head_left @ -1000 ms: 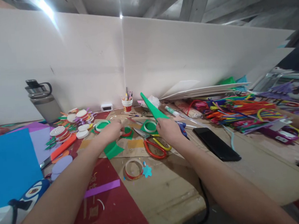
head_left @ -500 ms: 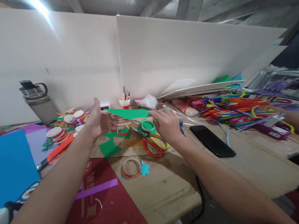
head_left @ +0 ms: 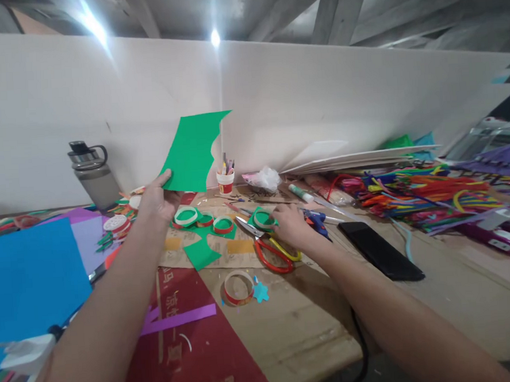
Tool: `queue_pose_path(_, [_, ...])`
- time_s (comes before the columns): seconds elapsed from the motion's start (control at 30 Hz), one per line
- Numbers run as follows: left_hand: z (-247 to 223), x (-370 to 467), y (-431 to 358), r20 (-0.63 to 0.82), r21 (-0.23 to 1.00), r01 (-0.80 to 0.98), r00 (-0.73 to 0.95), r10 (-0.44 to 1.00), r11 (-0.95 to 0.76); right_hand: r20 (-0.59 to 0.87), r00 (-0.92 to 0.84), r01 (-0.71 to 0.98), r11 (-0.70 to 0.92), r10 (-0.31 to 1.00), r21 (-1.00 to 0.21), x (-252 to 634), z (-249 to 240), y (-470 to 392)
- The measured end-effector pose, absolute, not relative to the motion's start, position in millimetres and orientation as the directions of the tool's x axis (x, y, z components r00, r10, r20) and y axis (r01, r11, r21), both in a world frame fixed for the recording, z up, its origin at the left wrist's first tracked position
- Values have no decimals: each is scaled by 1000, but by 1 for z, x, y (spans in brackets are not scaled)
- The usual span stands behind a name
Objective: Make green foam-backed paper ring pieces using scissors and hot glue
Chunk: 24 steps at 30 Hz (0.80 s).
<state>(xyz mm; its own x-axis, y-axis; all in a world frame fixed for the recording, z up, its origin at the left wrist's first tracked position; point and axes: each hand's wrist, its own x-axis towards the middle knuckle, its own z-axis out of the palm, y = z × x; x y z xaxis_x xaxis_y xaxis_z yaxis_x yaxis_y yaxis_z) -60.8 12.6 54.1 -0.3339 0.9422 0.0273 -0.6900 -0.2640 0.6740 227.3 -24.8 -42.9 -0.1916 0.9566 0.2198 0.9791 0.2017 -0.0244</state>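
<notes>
My left hand (head_left: 163,199) holds up a sheet of green paper (head_left: 194,151), its right edge cut in curves, with the thumb on the lower left corner. My right hand (head_left: 294,226) is down on the table, fingers curled at the right edge of a ring (head_left: 264,218) lying on a green paper piece. Under and left of it lie scissors (head_left: 274,253) with red and yellow handles. More rings (head_left: 223,224) on green paper stand to the left, beside a loose green scrap (head_left: 201,252). Nearer me are a red-and-white ring (head_left: 238,288) and a blue star-like flower (head_left: 261,291).
A black phone (head_left: 380,251) and a blue glue gun (head_left: 317,222) lie right of my right hand, near a glue stick (head_left: 300,193). Colourful pipe cleaners (head_left: 414,190) heap at the right. A grey bottle (head_left: 94,175) and blue sheet (head_left: 31,279) are left; a pencil cup (head_left: 225,180) stands behind.
My left hand has raised and tilted the green sheet upright. My right hand has let go of the sheet and moved down to the ring. The view has shifted slightly.
</notes>
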Motion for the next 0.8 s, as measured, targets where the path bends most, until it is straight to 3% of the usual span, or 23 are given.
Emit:
queue_pose_path(0.27, [52,-69,12,50,664,-686,-359,932,-299,193,-295,955,290,936,57,228,-48,-16])
queue_pose_path(0.43, [54,-74,11,26,644,-681,-437,899,-349,287,-314,949,310,905,62,218,-29,-12])
queue_pose_path(0.8, [55,-63,8,45,707,-598,-495,868,-378,331,-612,772,633,718,55,73,-10,7])
